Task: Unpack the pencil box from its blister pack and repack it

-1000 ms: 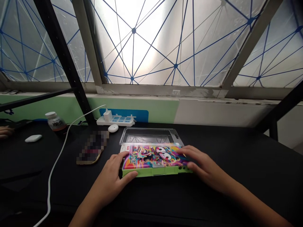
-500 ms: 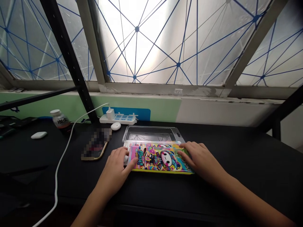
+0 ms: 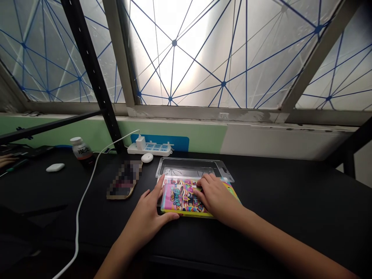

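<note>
A flat colourful packet (image 3: pixel 177 195) with cartoon print and a yellow front edge lies on the black table. My left hand (image 3: pixel 148 213) spans its left end, thumb stretched along the front edge and index finger at the far left corner. Across the middle of the cover rests my right hand (image 3: pixel 217 197), palm down, fingers bent and touching the print, thumb apart from them. That hand hides much of the packet's right half. Just behind the packet is a clear plastic tray (image 3: pixel 192 164) with a hang hole at its right.
Left of the packet lies a phone (image 3: pixel 124 180), its screen blurred out. Behind are a round white case (image 3: pixel 147 157) and a power strip (image 3: pixel 151 148). A white cable (image 3: pixel 78 209) runs down the left side. Further left stand a bottle (image 3: pixel 81 151) and a white oval object (image 3: pixel 55 167).
My right hand has slid left from the packet's right end onto its middle. My left hand's index finger has stretched out to the far left corner. The view has shifted slightly.
</note>
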`<state>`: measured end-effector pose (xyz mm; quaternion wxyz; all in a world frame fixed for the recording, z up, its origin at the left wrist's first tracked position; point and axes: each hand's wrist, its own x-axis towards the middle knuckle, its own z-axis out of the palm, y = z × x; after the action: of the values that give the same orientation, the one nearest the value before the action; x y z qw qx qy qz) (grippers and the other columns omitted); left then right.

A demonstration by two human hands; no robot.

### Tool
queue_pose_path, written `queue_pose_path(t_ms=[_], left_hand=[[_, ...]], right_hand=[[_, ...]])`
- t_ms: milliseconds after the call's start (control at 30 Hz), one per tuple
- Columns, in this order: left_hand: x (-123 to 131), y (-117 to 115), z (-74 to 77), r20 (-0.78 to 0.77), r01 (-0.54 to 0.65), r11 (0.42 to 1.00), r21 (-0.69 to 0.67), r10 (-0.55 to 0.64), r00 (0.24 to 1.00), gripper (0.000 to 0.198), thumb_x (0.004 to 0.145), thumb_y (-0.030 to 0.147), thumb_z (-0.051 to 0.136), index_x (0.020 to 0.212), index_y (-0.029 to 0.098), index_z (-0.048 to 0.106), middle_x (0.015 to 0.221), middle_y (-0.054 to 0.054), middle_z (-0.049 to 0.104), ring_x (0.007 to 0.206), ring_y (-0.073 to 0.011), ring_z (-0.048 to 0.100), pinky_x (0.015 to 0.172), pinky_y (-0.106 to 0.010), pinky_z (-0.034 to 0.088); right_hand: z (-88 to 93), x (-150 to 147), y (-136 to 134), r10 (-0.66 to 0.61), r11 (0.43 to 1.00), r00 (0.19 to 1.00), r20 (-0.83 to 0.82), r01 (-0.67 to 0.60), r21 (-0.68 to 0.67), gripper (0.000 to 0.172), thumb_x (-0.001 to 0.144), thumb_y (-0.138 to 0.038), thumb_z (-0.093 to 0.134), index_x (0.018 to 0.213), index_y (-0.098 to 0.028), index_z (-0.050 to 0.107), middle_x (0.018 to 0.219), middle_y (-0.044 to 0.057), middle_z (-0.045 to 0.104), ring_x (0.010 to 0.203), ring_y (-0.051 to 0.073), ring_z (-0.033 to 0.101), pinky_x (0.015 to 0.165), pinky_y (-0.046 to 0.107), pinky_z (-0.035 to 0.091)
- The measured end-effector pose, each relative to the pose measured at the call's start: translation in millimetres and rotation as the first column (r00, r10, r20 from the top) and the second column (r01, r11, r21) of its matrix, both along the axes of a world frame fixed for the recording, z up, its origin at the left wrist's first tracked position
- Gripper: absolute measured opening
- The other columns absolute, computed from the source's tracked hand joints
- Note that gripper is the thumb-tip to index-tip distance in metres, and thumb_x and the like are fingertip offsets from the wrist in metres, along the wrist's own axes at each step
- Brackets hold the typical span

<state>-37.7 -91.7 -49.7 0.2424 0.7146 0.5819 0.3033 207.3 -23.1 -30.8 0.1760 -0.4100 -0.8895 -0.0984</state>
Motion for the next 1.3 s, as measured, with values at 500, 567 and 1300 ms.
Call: queue_pose_path(t_ms=[500,567,1300], left_hand=[[0,1,2.4,-0.039,0.003,0.999,0.039,-0.001,0.999,0.064,0.101,0.056,0.038,0.158,0.029,0.025,0.150,-0.007,0.051,0.142,-0.0285,0.042,0.118,-0.052,0.027],[-6,1,1.8,0.006,0.006,1.000,0.009,-0.006,1.000,0.058,0.105,0.056,0.020,0.151,0.031,0.043,0.151,-0.004,0.051,0.146,-0.0275,0.037,0.119,-0.052,0.026],[-17,-2,-4.3,0.224,-0.008,0.999,-0.046,0.018,0.975,0.064,0.102,0.062,0.020,0.152,0.027,0.041,0.155,-0.004,0.045,0.145,-0.0294,0.038,0.119,-0.048,0.030]], right_hand=[[6.3,1,3,0.011,0.994,0.969,-0.248,0.016,0.109,0.020,0.101,-0.033,0.046,0.092,-0.019,0.057,0.094,0.012,0.061,0.088,0.027,0.056,0.078,0.043,0.050],[13.9,5,-12,0.091,0.983,0.961,-0.260,-0.044,0.180,0.020,0.101,-0.036,0.048,0.096,-0.020,0.057,0.097,0.012,0.063,0.091,0.028,0.058,0.081,0.046,0.050],[-12.0,127,-30,-0.254,0.793,0.864,-0.434,-0.071,-0.604,0.055,0.092,-0.055,0.059,0.139,-0.030,0.051,0.146,0.012,0.054,0.132,0.035,0.053,0.104,0.052,0.050]])
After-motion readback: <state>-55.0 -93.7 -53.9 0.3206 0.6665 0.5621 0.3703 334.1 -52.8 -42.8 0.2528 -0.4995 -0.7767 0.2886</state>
